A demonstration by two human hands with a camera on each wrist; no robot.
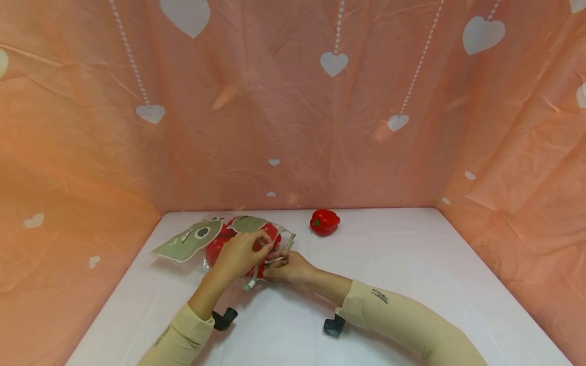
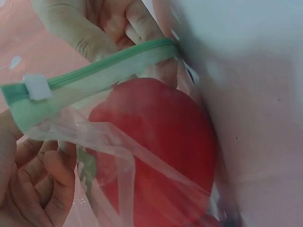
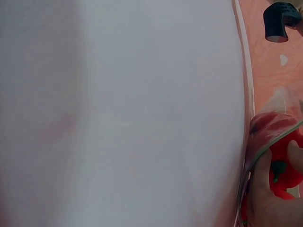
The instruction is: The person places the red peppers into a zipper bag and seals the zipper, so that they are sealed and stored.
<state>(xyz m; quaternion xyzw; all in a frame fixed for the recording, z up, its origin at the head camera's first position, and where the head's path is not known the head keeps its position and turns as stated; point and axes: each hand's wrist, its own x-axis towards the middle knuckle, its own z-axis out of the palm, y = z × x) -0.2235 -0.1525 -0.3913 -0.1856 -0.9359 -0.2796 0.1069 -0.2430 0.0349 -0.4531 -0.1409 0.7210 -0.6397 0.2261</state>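
Observation:
A clear slider zip bag [image 1: 183, 243], printed with a green one-eyed monster, lies on its side with red bell peppers [image 1: 214, 250] inside. At the bag's mouth, my left hand [image 1: 242, 251] pinches the upper edge between curled fingers. My right hand [image 1: 293, 268] reaches into the opening and grips a red bell pepper [image 3: 286, 178], its green stem facing outward. In the left wrist view, the green zip strip [image 2: 109, 61] with its white slider [image 2: 37, 87] crosses in front of the right hand's fingers. Part of that pepper is hidden by my hands in the head view.
Another red bell pepper [image 1: 326, 223] lies alone on the white table [image 1: 389, 254], behind and right of the bag. An orange curtain [image 1: 293, 127] with white hearts encloses the back and sides. Black wrist-worn pieces [image 1: 334, 325] hang under both forearms.

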